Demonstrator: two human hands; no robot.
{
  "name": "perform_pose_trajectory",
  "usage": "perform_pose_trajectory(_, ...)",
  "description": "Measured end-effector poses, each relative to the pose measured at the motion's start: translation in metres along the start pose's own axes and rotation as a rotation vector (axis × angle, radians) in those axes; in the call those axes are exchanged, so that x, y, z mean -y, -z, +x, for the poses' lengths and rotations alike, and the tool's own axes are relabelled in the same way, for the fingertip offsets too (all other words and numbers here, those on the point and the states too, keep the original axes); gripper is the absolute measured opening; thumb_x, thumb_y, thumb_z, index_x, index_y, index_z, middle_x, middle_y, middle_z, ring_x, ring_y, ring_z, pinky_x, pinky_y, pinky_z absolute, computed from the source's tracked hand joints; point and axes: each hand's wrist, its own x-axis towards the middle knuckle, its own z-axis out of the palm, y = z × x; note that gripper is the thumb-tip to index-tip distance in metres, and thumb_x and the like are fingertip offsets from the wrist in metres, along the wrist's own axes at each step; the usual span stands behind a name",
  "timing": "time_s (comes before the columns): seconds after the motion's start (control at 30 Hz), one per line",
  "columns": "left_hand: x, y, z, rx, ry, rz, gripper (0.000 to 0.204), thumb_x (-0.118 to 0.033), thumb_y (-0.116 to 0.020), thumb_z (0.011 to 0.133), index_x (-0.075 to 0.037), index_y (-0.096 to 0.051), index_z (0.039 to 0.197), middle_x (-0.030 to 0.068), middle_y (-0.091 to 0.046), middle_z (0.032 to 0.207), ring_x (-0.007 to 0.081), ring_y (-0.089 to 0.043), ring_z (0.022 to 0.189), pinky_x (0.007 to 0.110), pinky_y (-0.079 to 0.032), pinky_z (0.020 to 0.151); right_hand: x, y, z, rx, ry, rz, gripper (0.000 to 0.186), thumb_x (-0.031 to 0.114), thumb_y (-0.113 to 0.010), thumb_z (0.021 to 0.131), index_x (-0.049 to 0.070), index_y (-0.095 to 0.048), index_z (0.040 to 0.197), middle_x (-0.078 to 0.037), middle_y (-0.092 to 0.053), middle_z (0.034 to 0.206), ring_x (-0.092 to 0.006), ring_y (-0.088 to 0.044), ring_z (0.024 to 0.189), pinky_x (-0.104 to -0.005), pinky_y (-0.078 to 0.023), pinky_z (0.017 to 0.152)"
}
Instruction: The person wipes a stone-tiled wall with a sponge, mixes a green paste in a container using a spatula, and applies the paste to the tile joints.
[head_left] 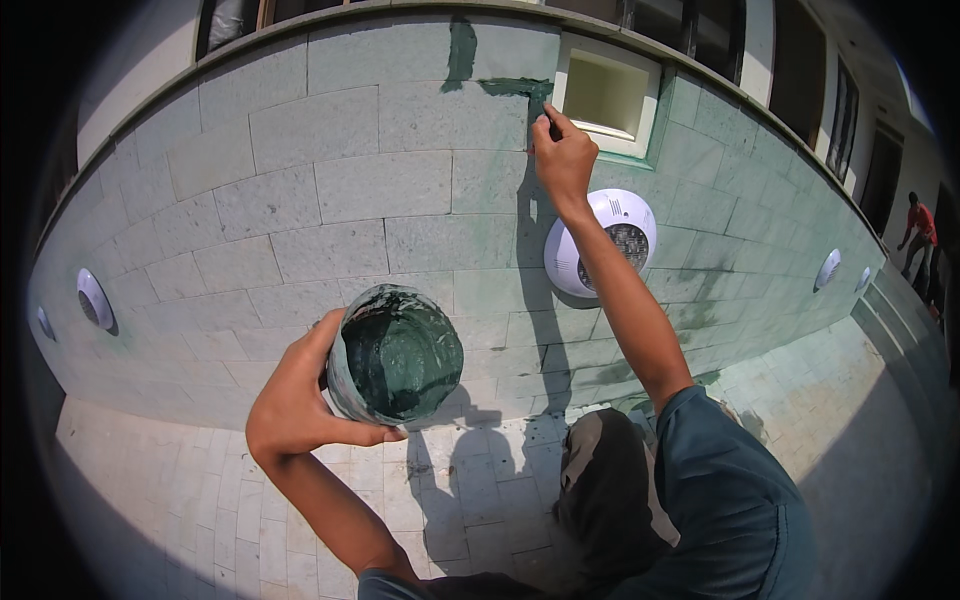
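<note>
My left hand [288,392] grips a round tub [344,378] from its left side, thumb underneath and fingers near the rim. Dark green paste [408,352] coats its inside and lies at the bottom. My right hand [566,165] is raised to the tiled wall [350,120], just left of a white-framed square opening [597,134]. Its fingers are pinched, with the index finger pointing up at a wet dark green smear [516,88] along the tile joints. Whatever small thing they hold is mostly hidden. Another dark green streak [461,55] marks the wall higher up.
A round white light fitting [560,255] sits on the wall behind my right forearm. More round fittings [94,298] line the wall at both sides. Steps [905,340] rise at the right, where a person in red [921,225] bends. Paved floor [320,500] lies below.
</note>
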Motion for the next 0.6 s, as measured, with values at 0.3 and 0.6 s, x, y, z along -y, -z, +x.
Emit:
perform_pose_trajectory(0.3,0.001,-0.007,0.003,-0.018,0.033,0.001,0.104,-0.030,-0.097,0.042,0.003,-0.053,0.130,0.0159,-0.066,0.116,0.0283,-0.064,0.111,0.037,-0.048,0.098,0.009,-0.004,-0.006,0.320,-0.662,1.083,0.039,0.015,-0.054,0.102,0.002,-0.054,0.139,-0.010,-0.067,0.099,-0.0137,-0.063,0.080,-0.0266,-0.055,0.071)
perform_pose_trajectory(0.6,0.001,0.000,-0.003,0.001,0.007,0.032,0.104,-0.030,-0.096,0.042,0.003,-0.053,0.131,0.0173,-0.065,0.116,0.0298,-0.064,0.110,0.039,-0.047,0.098,0.000,-0.001,0.018,0.216,0.217,0.046,0.033,0.009,-0.059,0.097,0.008,-0.065,0.130,-0.011,-0.068,0.097,-0.0151,-0.066,0.078,-0.0273,-0.056,0.064)
